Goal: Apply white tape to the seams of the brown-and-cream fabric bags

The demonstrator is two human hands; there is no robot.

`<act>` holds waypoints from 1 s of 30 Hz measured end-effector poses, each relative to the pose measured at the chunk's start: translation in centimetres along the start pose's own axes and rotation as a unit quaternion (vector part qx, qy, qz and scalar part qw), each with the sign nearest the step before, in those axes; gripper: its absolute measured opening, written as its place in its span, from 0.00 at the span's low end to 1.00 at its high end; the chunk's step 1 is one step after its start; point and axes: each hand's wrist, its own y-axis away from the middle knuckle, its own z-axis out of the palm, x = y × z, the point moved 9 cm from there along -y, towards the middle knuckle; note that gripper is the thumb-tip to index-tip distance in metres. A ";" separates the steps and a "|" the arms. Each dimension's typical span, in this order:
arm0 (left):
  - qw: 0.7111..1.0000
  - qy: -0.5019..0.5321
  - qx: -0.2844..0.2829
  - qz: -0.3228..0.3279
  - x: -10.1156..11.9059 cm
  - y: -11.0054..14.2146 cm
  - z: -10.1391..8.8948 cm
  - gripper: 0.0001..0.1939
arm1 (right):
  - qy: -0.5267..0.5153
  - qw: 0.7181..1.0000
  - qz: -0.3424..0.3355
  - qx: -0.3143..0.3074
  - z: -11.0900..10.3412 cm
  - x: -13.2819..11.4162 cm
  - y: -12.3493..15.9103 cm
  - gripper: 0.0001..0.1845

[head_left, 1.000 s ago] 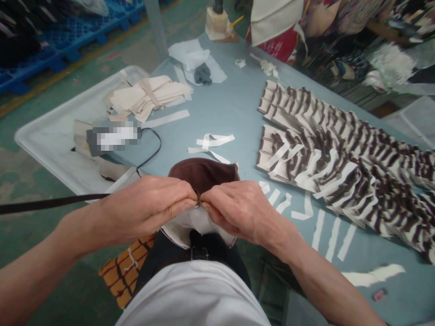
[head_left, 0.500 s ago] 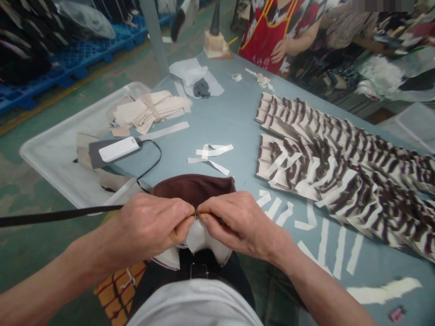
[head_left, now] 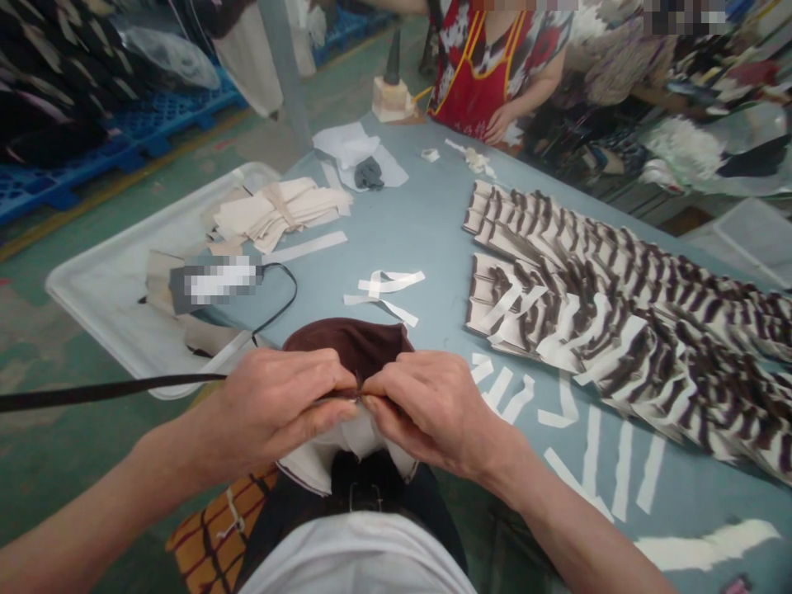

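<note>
A brown and off-white stitched piece [head_left: 352,340], of soft sheet material, is held over my lap at the table's near edge. My left hand [head_left: 285,400] pinches its edge between thumb and fingers. Right beside it, my right hand [head_left: 430,404] pinches the same edge, the thumbs and fingertips nearly meeting. The piece's brown side stands up behind my hands, and its off-white part [head_left: 309,470] hangs below them. From the left edge of view a dark strap [head_left: 111,391] runs to my left wrist; its end is hidden. What lies inside the pinches is covered by my fingers.
Rows of overlapping brown and off-white pieces [head_left: 557,239] cover the table's right side, with white strips [head_left: 624,470] nearby. A white bin [head_left: 92,276] at left is beside bundled beige pieces [head_left: 278,210] and a corded device [head_left: 223,279]. A person in a red apron [head_left: 473,87] stands opposite.
The view has tilted slightly. My left fingers have shifted along the edge, the thumb now lying flatter under it. Both hands keep their pinch, and the off-white part has spread a little leftward.
</note>
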 end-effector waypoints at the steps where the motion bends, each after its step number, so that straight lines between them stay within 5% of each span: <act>1: 1.000 0.000 -0.008 -0.001 0.1 0.0 0.0 0.20 | 0.001 1.000 -0.004 -0.002 0.0 -0.1 0.0 0.14; 9: 0.999 0.037 0.018 -0.005 1.2 -2.1 -1.4 0.23 | 0.019 0.999 -0.015 0.024 -1.1 -1.1 -0.4 0.17; 12: 0.989 0.128 -0.004 -0.080 0.0 -1.4 0.1 0.22 | -0.004 0.998 -0.023 0.051 -2.0 -1.5 -0.8 0.16; 16: 0.975 0.145 0.045 -0.165 -2.1 0.9 1.7 0.18 | -0.083 0.993 -0.051 0.069 -3.4 -1.7 -1.2 0.18; 21: 0.973 0.158 0.075 -0.150 -1.4 -0.9 -0.7 0.23 | -0.099 0.993 0.037 0.052 -5.3 2.2 -1.1 0.23; 25: 0.974 0.184 0.065 -0.111 -1.2 -3.7 -2.8 0.25 | -0.074 0.992 0.097 0.017 -6.6 5.2 -0.3 0.15; 30: 0.971 0.192 0.073 -0.119 -3.3 -2.9 -3.1 0.24 | -0.108 0.988 0.109 0.001 -7.6 5.7 0.2 0.11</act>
